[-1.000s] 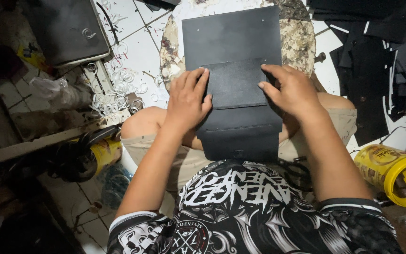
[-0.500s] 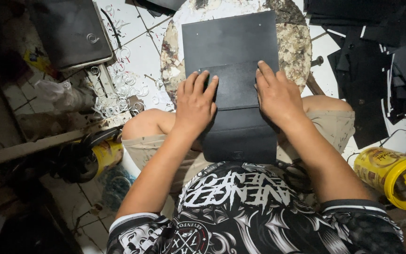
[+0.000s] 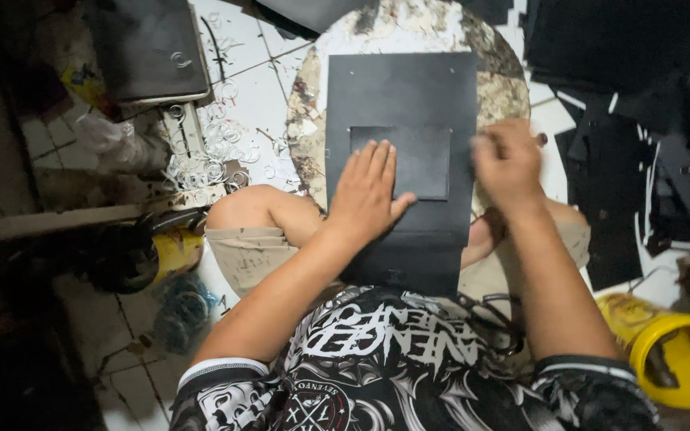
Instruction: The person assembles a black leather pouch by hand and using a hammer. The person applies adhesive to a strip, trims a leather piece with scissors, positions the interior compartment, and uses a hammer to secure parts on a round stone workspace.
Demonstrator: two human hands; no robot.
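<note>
A large black sheet (image 3: 401, 88) lies on a round speckled stone slab (image 3: 497, 80) and hangs down over my lap. A smaller black rectangular patch (image 3: 421, 156) sits on the middle of the sheet. My left hand (image 3: 369, 195) lies flat with fingers spread, pressing on the patch's lower left part. My right hand (image 3: 509, 160) is off the sheet's right edge, fingers curled and blurred; whether it holds anything cannot be told.
Black cut pieces (image 3: 640, 120) are piled on the tiled floor at the right. A yellow can (image 3: 676, 359) stands at the lower right. A dark case (image 3: 149, 48) and loose metal rings (image 3: 209, 152) lie at the upper left, with another yellow container (image 3: 173, 251) beside my left knee.
My right hand has lifted off the sheet and moved to its right edge. My left hand has slid up onto the small patch, which now shows in the middle.
</note>
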